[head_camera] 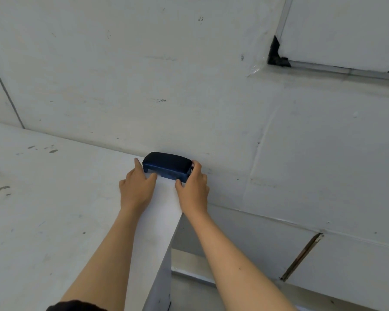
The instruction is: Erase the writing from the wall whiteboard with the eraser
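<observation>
A dark blue eraser rests on the far right corner of a white table, up against the wall. My left hand touches its left end, thumb and fingers around the corner. My right hand grips its right end, fingers over the top and thumb at the front. The wall whiteboard hangs at the upper right; only its lower left corner with a black corner cap shows, and no writing is visible on that part.
The pale wall is scuffed with small dark marks. The table's right edge drops off to a gap beside the wall. A metal strip leans on the lower wall at right.
</observation>
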